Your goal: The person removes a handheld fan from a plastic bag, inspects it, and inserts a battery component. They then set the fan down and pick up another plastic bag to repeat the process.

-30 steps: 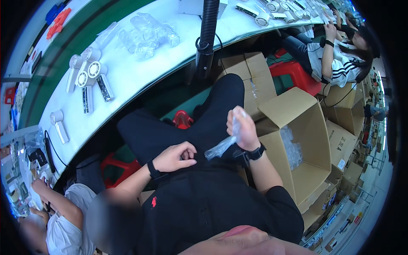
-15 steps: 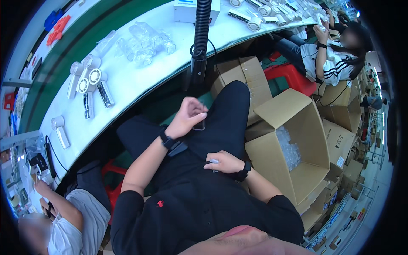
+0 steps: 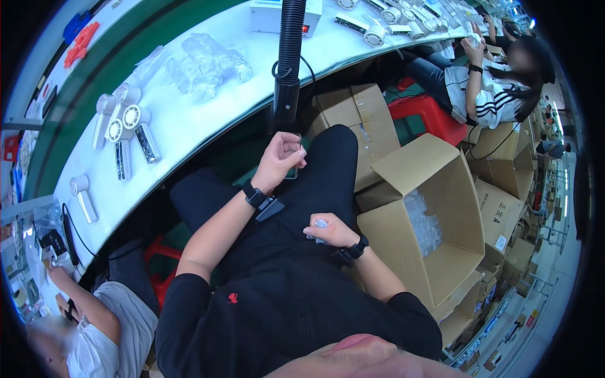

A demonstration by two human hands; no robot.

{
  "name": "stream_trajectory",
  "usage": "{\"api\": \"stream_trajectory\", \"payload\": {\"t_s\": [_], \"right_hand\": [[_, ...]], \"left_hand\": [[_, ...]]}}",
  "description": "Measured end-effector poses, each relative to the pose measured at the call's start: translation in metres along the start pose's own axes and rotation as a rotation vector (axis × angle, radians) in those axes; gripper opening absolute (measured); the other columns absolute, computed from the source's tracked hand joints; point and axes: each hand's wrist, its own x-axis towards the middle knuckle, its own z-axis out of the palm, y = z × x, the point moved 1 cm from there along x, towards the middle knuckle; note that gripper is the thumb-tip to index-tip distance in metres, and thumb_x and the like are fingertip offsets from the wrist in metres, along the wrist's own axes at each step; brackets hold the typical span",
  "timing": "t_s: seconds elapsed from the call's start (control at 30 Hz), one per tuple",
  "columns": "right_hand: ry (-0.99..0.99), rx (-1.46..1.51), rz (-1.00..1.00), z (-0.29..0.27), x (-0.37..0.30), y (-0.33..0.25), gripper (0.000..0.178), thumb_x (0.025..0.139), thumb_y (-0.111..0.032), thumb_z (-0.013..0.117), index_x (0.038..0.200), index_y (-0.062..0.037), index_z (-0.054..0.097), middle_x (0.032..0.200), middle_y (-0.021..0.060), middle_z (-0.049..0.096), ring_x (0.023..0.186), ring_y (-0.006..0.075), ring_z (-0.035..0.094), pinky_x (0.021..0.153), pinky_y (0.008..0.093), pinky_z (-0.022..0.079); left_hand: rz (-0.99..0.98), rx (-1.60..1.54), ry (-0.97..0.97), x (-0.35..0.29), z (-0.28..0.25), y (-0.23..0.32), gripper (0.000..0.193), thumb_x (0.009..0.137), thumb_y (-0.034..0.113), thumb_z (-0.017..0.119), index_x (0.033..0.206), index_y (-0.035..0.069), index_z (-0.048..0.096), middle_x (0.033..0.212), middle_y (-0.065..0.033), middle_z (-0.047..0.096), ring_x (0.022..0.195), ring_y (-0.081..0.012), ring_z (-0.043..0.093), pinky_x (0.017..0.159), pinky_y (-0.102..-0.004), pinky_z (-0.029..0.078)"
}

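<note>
Over my lap, my left hand (image 3: pixel 280 162) is closed, its fingers curled around a thin see-through plastic piece (image 3: pixel 293 174) whose edge shows below the fingertips. Much of that piece is covered by the fingers. Closer to my body, my right hand (image 3: pixel 335 231) makes a fist around a crumpled bit of clear plastic film (image 3: pixel 319 228), pale and bunched. The hands are apart. To the right of my right hand stands an open cardboard box (image 3: pixel 450 252), with clear plastic pieces (image 3: pixel 423 223) inside.
On the curved white table (image 3: pixel 189 120) lie several white handheld fans (image 3: pixel 132 120) and a heap of clear plastic pieces (image 3: pixel 205 66). A black flexible duct (image 3: pixel 290 57) stands before me, near a white device (image 3: pixel 261 19). Co-workers sit left and right; a red stool (image 3: pixel 435 116) is at right.
My left hand has moved slightly farther from my body, still holding the plastic piece. My right hand has risen a little and turned, and more of the film shows.
</note>
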Motion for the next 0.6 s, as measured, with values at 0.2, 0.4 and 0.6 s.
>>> {"api": "stream_trajectory", "payload": {"t_s": [0.2, 0.4, 0.6], "right_hand": [[-0.015, 0.021, 0.012, 0.005, 0.001, -0.004, 0.025, 0.092, -0.019, 0.069, 0.074, -0.0097, 0.053, 0.063, -0.0076, 0.05, 0.058, 0.0011, 0.045, 0.052, 0.0199, 0.036], [0.358, -0.155, -0.537, 0.003, 0.015, -0.082, 0.024, 0.087, -0.016, 0.069, 0.106, -0.0063, 0.057, 0.086, -0.0019, 0.057, 0.075, 0.0035, 0.051, 0.067, 0.0203, 0.043], [0.672, -0.608, -0.641, 0.017, 0.062, -0.222, 0.063, 0.076, -0.027, 0.078, 0.126, 0.0014, 0.052, 0.078, 0.0069, 0.065, 0.074, 0.0167, 0.065, 0.069, 0.0294, 0.051]], "left_hand": [[0.033, 0.065, -0.031, -0.016, -0.014, -0.007, 0.035, 0.091, 0.009, 0.066, 0.118, 0.005, 0.044, 0.094, -0.0059, 0.059, 0.082, -0.0129, 0.062, 0.077, -0.0264, 0.051], [0.061, 0.136, -0.052, -0.022, -0.011, 0.006, 0.036, 0.09, 0.007, 0.066, 0.119, 0.003, 0.045, 0.095, -0.0048, 0.058, 0.083, -0.011, 0.061, 0.076, -0.0254, 0.051], [0.082, 0.069, 0.016, -0.017, -0.003, 0.018, 0.035, 0.088, 0.004, 0.067, 0.117, 0.002, 0.048, 0.092, -0.0023, 0.056, 0.078, -0.0078, 0.058, 0.073, -0.0221, 0.05]]}}
